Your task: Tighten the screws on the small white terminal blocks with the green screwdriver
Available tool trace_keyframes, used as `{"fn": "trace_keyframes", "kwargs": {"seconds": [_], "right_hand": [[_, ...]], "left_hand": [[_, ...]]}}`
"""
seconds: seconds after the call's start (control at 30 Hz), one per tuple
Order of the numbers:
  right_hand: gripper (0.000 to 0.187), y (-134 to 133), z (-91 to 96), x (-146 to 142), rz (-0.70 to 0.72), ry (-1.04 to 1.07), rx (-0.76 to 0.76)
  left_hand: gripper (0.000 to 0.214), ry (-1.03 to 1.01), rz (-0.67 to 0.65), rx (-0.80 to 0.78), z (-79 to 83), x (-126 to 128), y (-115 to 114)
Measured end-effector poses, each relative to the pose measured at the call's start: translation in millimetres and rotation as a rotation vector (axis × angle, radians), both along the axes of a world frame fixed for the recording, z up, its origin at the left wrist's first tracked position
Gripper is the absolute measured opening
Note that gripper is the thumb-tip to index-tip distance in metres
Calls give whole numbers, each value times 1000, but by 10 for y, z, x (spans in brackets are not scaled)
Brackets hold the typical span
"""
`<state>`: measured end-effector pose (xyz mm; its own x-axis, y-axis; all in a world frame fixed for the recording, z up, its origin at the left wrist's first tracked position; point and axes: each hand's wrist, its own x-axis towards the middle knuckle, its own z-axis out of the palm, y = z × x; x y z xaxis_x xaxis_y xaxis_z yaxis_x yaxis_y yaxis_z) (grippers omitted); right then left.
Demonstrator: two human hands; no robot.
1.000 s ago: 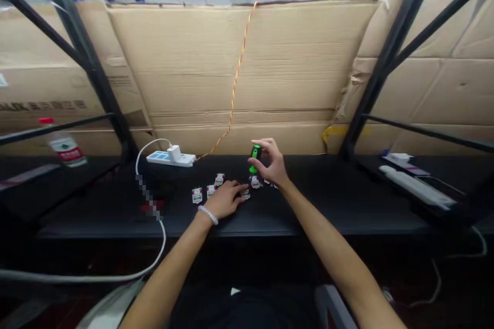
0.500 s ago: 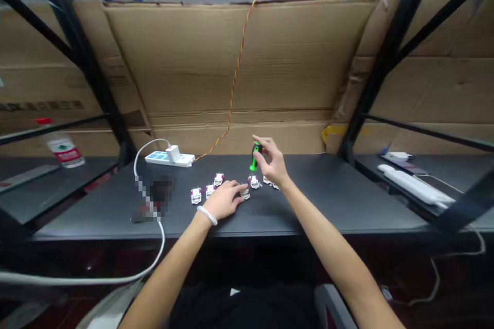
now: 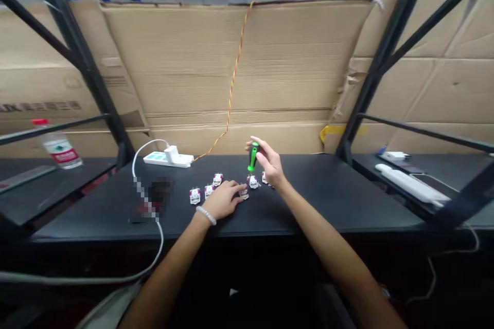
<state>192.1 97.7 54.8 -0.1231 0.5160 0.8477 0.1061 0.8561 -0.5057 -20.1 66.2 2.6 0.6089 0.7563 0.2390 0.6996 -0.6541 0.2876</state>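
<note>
My right hand (image 3: 269, 162) holds a screwdriver with a black and green handle (image 3: 253, 157) upright between fingers and thumb. Its lower end sits just above a small white circuit module (image 3: 252, 181), and I cannot tell whether they touch. Several such modules with magenta marks stand in a loose group on the black table (image 3: 309, 205). My left hand (image 3: 223, 199) lies flat on the table among them, fingertips next to the module (image 3: 243, 194) nearest it. A white beaded bracelet (image 3: 206, 215) circles my left wrist.
A white power strip (image 3: 168, 160) with a plugged-in charger stands at the table's back left, its white cable (image 3: 160, 239) hanging over the front edge. An orange-yellow wire (image 3: 231, 103) runs up the cardboard wall. A pixelated patch (image 3: 158, 195) covers something on the table.
The view has drifted slightly and the picture looks darker. Both hands stay almost where they were, and my right hand still holds the screwdriver upright.
</note>
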Motion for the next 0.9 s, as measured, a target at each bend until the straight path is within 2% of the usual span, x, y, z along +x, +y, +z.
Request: {"fn": "trace_keyframes", "kwargs": {"seconds": [0.23, 0.43, 0.73, 0.9], "right_hand": [[44, -3, -41, -43, -116, 76, 33], [47, 11, -36, -33, -62, 77, 26], [44, 5, 14, -22, -210, 25, 20], [41, 4, 54, 9, -203, -13, 38]], "left_hand": [[41, -4, 2, 6, -1, 3, -12], [42, 3, 2, 8, 1, 4, -6], [42, -2, -3, 5, -23, 4, 4], [42, 8, 0, 13, -24, -4, 3]]}}
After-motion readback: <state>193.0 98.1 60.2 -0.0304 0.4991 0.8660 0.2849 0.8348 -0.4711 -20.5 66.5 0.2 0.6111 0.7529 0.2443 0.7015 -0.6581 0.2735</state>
